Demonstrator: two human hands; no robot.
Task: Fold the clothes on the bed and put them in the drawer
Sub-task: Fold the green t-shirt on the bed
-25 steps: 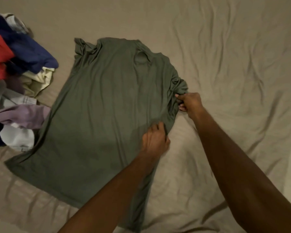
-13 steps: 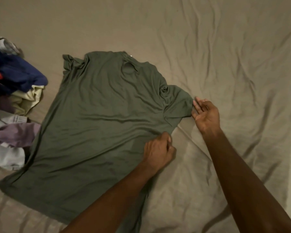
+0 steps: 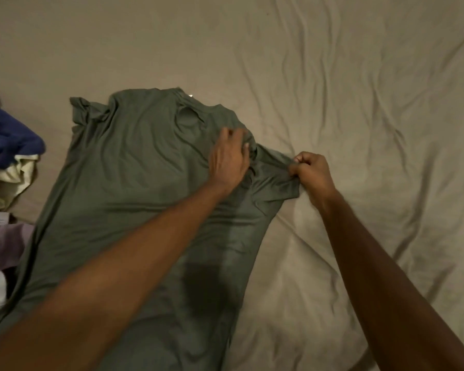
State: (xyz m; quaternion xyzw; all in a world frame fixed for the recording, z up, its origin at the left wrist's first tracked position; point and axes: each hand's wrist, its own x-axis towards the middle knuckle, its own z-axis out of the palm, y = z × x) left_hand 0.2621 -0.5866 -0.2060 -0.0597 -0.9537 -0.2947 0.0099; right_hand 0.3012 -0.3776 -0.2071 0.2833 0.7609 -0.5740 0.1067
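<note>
Shirt (image 3: 134,188): green; spread flat on the bed (image 3: 359,103), collar far from me, hem near; laid out this way, I judge, so both sleeves can be squared before any fold.
Right sleeve (image 3: 276,178): drawn outward to the right (taut, a few creases at the seam).
Left hand (image 3: 229,162): lies on the shirt at the right shoulder, fingers bent and digging into bunched cloth; I read it as an anchor, pinning the body while the sleeve is pulled.
Right hand (image 3: 310,174): clenched on the sleeve edge, pinching the cuff.
Position: shirt lies under my left forearm; sleeve spans between the hands.
Pile (image 3: 8,167): unfolded clothes at the left edge, just beside the shirt.
Drawer: not in view.
</note>
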